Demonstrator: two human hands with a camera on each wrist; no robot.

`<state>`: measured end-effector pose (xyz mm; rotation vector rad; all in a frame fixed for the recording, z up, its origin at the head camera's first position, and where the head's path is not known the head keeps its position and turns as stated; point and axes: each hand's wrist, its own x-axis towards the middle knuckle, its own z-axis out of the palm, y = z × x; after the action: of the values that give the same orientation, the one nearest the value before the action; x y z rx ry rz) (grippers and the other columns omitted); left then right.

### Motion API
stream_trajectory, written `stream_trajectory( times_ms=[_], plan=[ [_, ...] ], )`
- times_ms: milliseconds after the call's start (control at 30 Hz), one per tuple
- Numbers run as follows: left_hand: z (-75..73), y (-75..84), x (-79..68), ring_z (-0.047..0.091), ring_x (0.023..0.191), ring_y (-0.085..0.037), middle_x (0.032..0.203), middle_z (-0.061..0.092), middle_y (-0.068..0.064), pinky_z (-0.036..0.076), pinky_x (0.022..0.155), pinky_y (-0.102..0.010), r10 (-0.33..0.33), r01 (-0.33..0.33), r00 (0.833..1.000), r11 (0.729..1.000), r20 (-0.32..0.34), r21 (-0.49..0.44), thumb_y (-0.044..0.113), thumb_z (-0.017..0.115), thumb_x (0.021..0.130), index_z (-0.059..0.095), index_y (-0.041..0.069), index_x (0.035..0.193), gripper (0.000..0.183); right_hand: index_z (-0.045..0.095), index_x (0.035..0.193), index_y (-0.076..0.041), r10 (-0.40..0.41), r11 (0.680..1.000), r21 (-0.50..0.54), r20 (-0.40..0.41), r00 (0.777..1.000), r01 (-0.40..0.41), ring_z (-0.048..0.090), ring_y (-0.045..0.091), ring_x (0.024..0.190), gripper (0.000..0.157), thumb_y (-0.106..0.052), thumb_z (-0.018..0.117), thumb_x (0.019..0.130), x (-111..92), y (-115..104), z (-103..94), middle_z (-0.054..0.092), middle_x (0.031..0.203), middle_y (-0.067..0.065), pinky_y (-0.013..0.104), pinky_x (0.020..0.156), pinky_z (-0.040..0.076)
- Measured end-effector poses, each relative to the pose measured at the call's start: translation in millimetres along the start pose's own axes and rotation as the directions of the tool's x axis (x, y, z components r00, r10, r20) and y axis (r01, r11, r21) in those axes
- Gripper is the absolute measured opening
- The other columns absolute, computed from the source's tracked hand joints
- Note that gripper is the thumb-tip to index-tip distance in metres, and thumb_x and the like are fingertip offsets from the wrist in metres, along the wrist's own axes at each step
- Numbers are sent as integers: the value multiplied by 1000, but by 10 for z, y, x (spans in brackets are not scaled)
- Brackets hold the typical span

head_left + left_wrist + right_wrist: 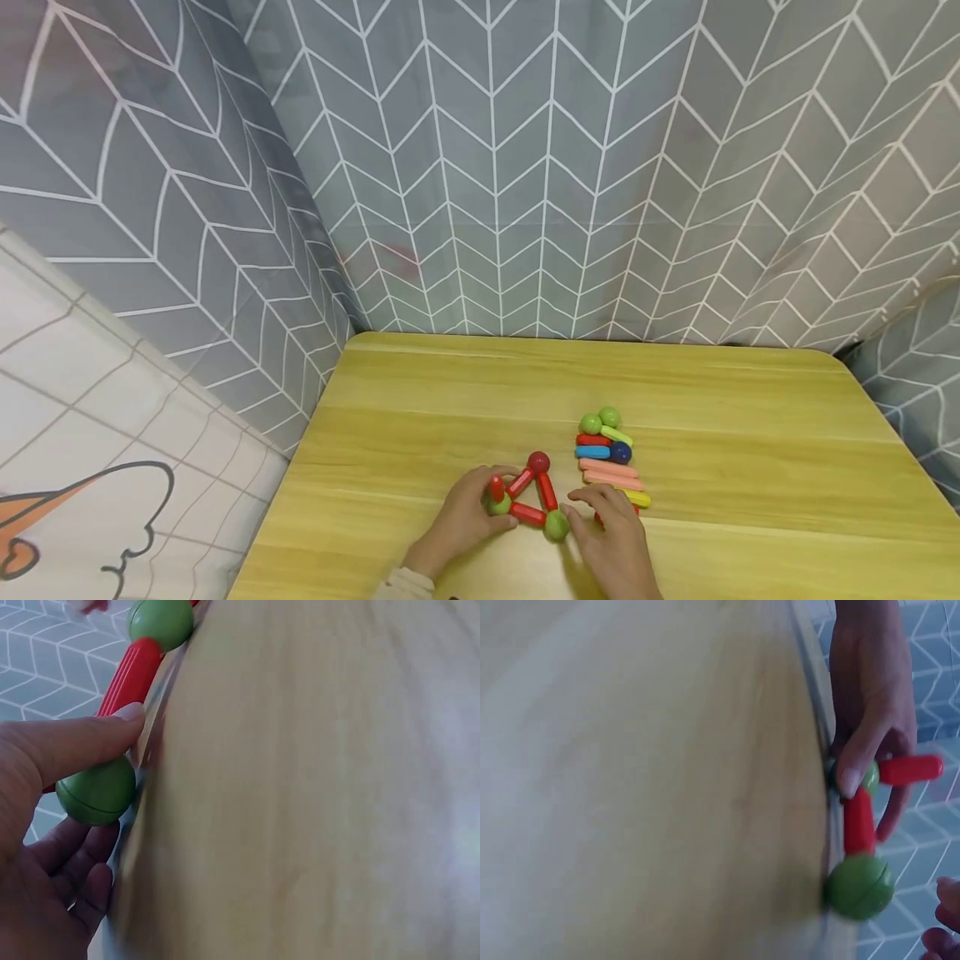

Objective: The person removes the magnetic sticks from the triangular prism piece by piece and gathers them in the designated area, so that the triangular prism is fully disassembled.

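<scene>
A triangle of red rods joined by balls lies on the table, with a dark red ball (537, 463) at its far corner. At the left corner a green ball (97, 791) sits between the thumb and fingers of my left hand (467, 510), which grips it. One short red rod (911, 769) stands up from that ball. A second green ball (556, 525) forms the near right corner. Beside it is my right hand (613, 533), its fingers loosely bent with nothing seen between them; the right wrist view shows its fingertips (949, 896) apart from the ball.
Loose pieces lie to the right: two light green balls (591, 424), a dark blue ball (620, 452), a blue rod (592, 452), pink rods (609, 468) and a yellow rod (637, 498). The wooden table (420, 383) ends at a patterned curtain (525, 208).
</scene>
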<state>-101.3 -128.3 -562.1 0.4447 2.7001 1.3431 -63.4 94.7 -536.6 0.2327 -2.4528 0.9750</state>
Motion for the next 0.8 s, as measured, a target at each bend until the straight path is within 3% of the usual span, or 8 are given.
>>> stream_trajectory(
  times_ms=[100, 200, 300, 400, 500, 633, 700, 800],
  plan=[
    [23, 6, -1, 52, 86, -3, 93, 62, 11, 44, 79, -24, 34, -32, 999, 998, -27, 61, 25, 89, 72, 63, 37, 128, 63, 75, 93, -15, -42, 998, 58, 68, 997, 38, 61, 10, 83, 27, -6, 89, 71, 56, -109, 35, 67, 91, -8, 23, 68, 53],
    [46, 13, -5, 43, 76, -1, 84, 54, 13, 37, 69, -18, 56, -51, 997, 993, -46, 105, 30, 88, 74, 64, 35, 128, 60, 75, 104, -17, -70, 993, 102, 154, 986, 54, 61, 11, 83, 31, -11, 87, 75, 115, -248, 79, 66, 94, -7, 21, 70, 53],
    [78, 18, -2, 43, 76, 0, 83, 54, 13, 39, 68, -18, 88, -75, 993, 985, -80, 158, 29, 88, 72, 67, 28, 121, 53, 71, 117, -20, -109, 991, 105, 243, 964, 86, 60, 9, 90, 41, -16, 85, 79, 171, -378, 132, 65, 103, -7, 22, 77, 54],
    [105, 13, -2, 47, 75, -3, 81, 57, 10, 44, 71, -22, 110, -85, 987, 975, -113, 206, 17, 86, 69, 69, 18, 108, 42, 66, 129, -19, -151, 988, 79, 326, 933, 132, 58, 6, 95, 48, -21, 82, 84, 212, -476, 194, 62, 115, -6, 23, 79, 54],
    [123, 11, 0, 55, 79, -7, 86, 63, 7, 50, 78, -28, 125, -91, 984, 967, -129, 238, 9, 83, 66, 70, 14, 105, 41, 63, 131, -16, -174, 985, 70, 389, 905, 159, 56, 4, 88, 46, -24, 78, 88, 231, -523, 241, 59, 119, -5, 19, 70, 51],
    [130, 15, -1, 49, 72, -2, 80, 58, 9, 44, 71, -21, 123, -91, 984, 970, -130, 227, 14, 83, 70, 69, 15, 97, 30, 65, 126, -14, -195, 980, 109, 419, 887, 164, 56, 6, 79, 38, -22, 76, 90, 238, -528, 281, 58, 118, -3, 13, 64, 47],
    [125, 21, 2, 38, 66, 0, 73, 48, 10, 35, 66, -17, 115, -84, 985, 972, -131, 221, 12, 81, 70, 66, 18, 88, 24, 66, 123, -14, -203, 978, 123, 418, 885, 166, 57, 6, 80, 34, -21, 75, 91, 237, -526, 289, 59, 118, -3, 13, 65, 48],
    [122, 30, 3, 34, 65, 2, 71, 45, 12, 32, 66, -16, 129, -92, 981, 966, -143, 242, 6, 77, 68, 65, 19, 89, 28, 65, 121, -16, -208, 977, 131, 417, 885, 168, 60, 8, 84, 31, -19, 74, 91, 231, -524, 290, 59, 118, -3, 14, 67, 51]
  ],
)
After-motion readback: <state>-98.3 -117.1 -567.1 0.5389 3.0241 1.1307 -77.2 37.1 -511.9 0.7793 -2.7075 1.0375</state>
